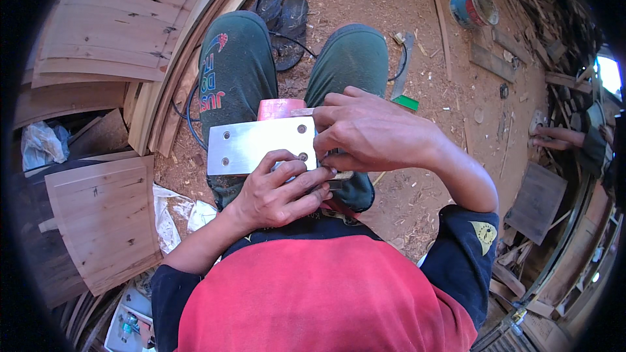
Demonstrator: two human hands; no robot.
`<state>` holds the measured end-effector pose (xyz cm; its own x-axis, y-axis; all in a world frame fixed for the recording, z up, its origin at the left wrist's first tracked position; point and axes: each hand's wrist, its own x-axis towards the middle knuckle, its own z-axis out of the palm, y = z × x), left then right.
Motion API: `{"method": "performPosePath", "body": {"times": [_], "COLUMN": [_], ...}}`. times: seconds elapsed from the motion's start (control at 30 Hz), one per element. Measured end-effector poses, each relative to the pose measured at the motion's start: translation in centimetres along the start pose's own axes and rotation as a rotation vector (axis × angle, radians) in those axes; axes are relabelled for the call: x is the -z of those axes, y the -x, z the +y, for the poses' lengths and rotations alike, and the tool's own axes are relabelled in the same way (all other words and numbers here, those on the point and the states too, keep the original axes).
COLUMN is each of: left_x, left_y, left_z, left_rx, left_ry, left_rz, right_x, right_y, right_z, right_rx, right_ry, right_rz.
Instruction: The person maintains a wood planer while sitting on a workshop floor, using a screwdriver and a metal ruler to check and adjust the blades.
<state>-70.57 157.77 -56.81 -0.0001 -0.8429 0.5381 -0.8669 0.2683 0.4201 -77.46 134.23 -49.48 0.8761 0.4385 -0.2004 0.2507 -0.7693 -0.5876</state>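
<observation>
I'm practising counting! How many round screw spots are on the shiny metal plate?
4: one at the metal plate's far left corner, one near left, one far right, one near right, by the left hand. Fingers might hide more.

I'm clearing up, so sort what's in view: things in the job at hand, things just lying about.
Apparently in the job:
silver metal plate under the left fingers
red part beside it

Seemingly lying about:
dark sandals
blue bucket
wooden panels
</observation>
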Motion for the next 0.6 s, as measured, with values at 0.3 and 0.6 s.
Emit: {"method": "performPosePath", "body": {"times": [0.3,0.6], "left_x": [-0.1,-0.7], "left_y": [-0.1,0.0], "left_z": [-0.3,-0.4], "left_rx": [-0.006,0.052], "left_ry": [0.014,0.01], "left_rz": [0.001,0.069], "right_x": [-0.2,-0.5], "right_y": [0.2,4.4], "right_z": [0.1,6.9], "right_rx": [0.006,-0.026], "right_ry": [-0.003,-0.373], "right_rz": [0.052,0.59]}}
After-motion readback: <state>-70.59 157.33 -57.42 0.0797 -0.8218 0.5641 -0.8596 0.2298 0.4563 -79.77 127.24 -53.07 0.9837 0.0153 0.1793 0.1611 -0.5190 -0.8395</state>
